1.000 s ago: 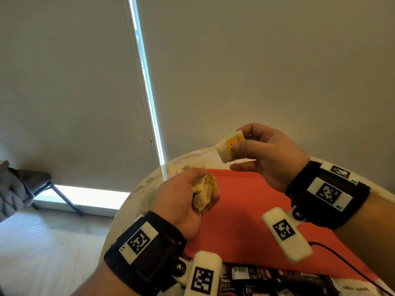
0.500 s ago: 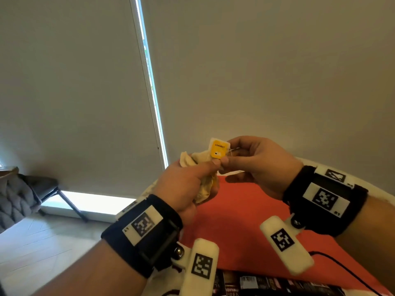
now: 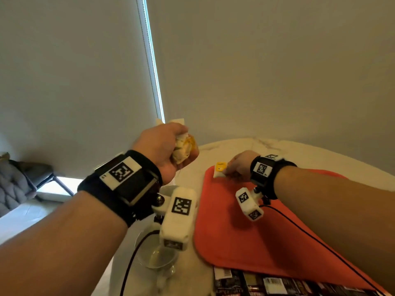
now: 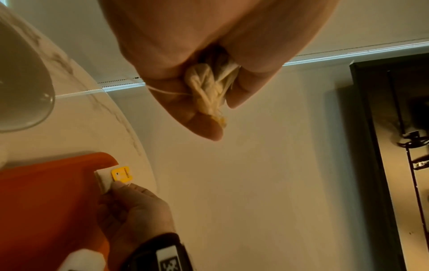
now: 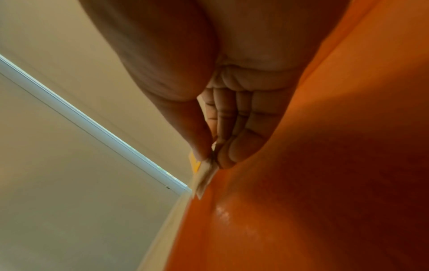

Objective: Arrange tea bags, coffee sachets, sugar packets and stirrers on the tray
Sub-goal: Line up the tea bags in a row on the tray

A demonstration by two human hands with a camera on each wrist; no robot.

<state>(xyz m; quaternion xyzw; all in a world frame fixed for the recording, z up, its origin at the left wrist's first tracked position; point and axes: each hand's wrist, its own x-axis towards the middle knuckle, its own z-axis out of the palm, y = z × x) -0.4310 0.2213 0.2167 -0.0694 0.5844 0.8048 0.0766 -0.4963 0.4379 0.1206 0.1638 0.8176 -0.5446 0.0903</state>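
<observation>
My right hand [image 3: 232, 168] pinches a single white tea bag with a yellow tag [image 3: 220, 169] and holds it low at the far left corner of the orange tray [image 3: 235, 238]. In the left wrist view the same tea bag [image 4: 116, 177] sits at the tray's corner [image 4: 46, 192]. In the right wrist view my thumb and fingers press the tea bag [image 5: 204, 176] against the tray [image 5: 325, 183]. My left hand [image 3: 171, 148] is raised left of the tray and grips a bunch of tea bags [image 3: 183, 148], with strings trailing from the bunch [image 4: 211, 89].
A clear glass bowl [image 3: 158, 257] stands on the white marble table [image 3: 245, 146] left of the tray. Dark sachets [image 3: 267, 283] lie along the tray's near edge. A grey chair [image 3: 19, 178] stands off to the left by the window blinds.
My right hand has pulled one tea bag away from the bunch and brought it down to the tray's far left corner. My left hand has stayed up with the bunch.
</observation>
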